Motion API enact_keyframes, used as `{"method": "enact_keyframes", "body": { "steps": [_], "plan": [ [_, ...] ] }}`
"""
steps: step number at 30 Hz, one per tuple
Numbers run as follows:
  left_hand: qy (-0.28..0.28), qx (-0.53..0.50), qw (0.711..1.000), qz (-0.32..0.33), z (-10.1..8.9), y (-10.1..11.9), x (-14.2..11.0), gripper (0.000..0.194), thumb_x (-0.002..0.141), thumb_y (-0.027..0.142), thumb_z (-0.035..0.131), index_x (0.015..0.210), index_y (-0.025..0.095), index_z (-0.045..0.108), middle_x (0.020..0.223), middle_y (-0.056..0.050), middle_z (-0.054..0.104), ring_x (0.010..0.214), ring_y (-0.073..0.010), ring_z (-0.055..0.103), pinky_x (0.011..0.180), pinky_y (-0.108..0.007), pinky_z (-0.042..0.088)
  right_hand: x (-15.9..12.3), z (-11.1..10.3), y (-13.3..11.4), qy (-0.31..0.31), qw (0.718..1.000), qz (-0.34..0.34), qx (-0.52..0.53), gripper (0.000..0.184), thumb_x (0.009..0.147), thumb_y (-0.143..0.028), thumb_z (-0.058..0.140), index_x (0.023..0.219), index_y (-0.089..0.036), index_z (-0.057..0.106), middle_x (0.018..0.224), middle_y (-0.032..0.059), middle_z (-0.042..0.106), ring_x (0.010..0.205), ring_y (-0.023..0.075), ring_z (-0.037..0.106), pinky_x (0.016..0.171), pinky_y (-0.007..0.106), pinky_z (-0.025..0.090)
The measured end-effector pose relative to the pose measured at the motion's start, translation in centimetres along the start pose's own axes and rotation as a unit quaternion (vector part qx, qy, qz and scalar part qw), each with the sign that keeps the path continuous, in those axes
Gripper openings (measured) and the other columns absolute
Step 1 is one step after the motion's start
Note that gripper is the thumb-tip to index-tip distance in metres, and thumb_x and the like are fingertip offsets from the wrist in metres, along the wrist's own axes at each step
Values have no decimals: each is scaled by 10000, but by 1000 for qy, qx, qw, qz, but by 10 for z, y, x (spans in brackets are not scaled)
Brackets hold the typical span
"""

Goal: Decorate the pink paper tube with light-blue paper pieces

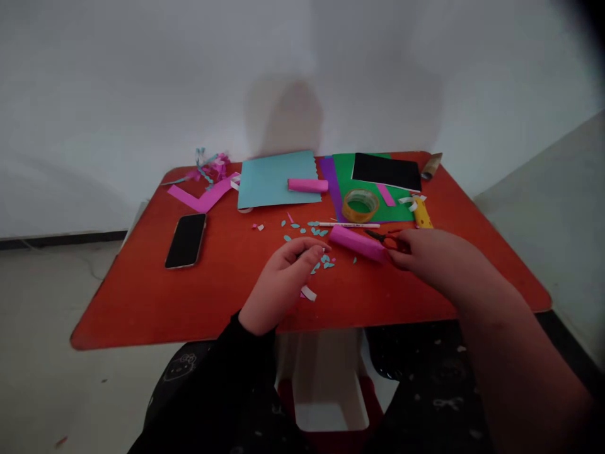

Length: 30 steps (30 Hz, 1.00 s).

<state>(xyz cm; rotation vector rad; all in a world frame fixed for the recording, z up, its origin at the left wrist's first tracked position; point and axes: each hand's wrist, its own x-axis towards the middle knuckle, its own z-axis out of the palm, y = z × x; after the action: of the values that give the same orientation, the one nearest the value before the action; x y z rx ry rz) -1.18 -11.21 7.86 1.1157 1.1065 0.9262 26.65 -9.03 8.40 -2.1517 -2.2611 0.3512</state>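
Observation:
My right hand [425, 252] grips the red handles of small scissors [380, 239], whose dark blades point left. Their tips lie just above a rolled magenta paper tube [358, 243] on the orange-red table [142, 302], and the hand's fingers are beside the tube's right end. My left hand [281, 284] is curled over scattered teal paper scraps [321, 263], with its fingers closed. Nothing shows in its fingers, though a tiny scrap could be hidden there. A small white paper piece [308, 293] lies just below that hand.
A black phone [186, 240] lies at the left. Farther back are a blue sheet [278, 180] bearing a pink roll [307, 185], green card [373, 208], a black sheet [386, 171], an orange tape roll [360, 205], a white pen [348, 224], and tangled paper strips [212, 169].

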Motion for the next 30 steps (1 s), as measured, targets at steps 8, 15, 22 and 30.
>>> {"method": "enact_keyframes", "body": {
  "steps": [8,15,22,30],
  "plan": [
    [-17,-107,994,-26,2,-7,3,350,878,521,688,917,173,702,660,43,376,578,-84,304,515,-223,255,14,20,60,-42,996,76,10,294,829,-495,650,769,-219,733,730,105,669,605,217,550,550,332,303],
    [-6,-129,991,-23,9,-4,2,278,894,447,667,842,176,691,685,30,369,586,-90,302,515,-233,252,16,23,64,-78,992,91,31,356,854,-538,642,833,-191,719,834,124,703,676,221,595,600,333,326],
    [27,-162,984,-61,14,-6,2,240,843,387,670,747,170,704,677,20,388,596,-97,321,546,-239,296,5,1,31,50,996,70,21,404,960,-499,511,975,-171,746,990,162,731,796,251,638,600,326,333],
    [14,-142,988,-63,21,-11,6,315,866,444,612,889,150,724,578,65,304,527,-94,257,515,-255,221,-13,11,-49,113,928,-185,302,281,972,-394,564,1052,-200,751,978,84,749,844,202,657,770,332,493]
  ]
}}
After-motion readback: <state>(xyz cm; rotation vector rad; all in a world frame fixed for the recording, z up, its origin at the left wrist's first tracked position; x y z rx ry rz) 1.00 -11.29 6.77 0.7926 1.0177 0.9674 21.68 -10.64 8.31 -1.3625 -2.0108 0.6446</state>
